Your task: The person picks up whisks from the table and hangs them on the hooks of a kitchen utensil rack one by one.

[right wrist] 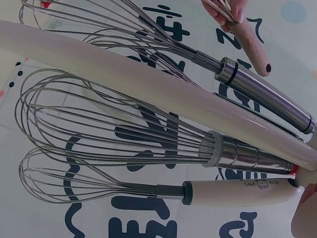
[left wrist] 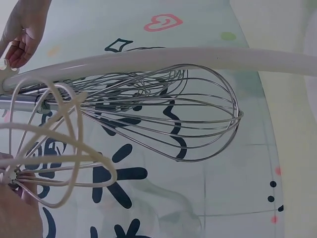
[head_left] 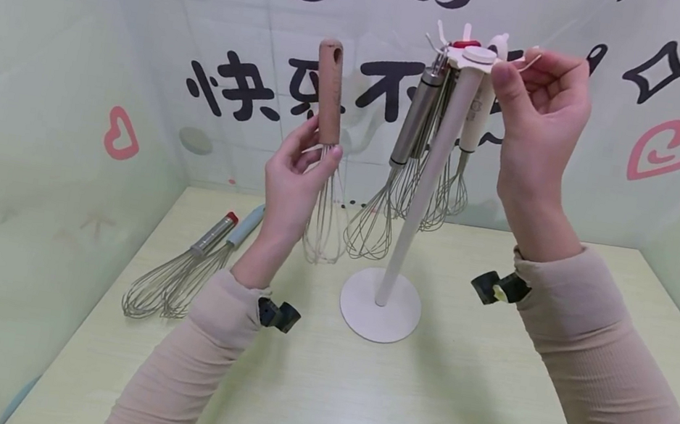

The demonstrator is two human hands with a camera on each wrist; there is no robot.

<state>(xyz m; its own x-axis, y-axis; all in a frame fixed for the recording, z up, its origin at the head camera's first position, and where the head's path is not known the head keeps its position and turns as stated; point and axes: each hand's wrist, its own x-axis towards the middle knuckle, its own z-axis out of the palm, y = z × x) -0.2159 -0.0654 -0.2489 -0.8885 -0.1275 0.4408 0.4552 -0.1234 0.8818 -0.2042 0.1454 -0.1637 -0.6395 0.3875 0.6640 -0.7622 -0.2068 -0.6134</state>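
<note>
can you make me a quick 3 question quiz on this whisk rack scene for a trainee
1. True or false: the left hand holds a whisk with a wooden handle.
2. Where is the right hand? A) flat on the table B) up at a hook on top of the white stand C) on the stand's base
3. How many whisks lie on the table at the left?

Key
1. True; it grips the whisk where the handle meets the wires, handle up.
2. B; its fingertips pinch a hook at the stand's top.
3. Two, side by side: a metal-handled one with a red tip and a light blue-handled one.
</note>
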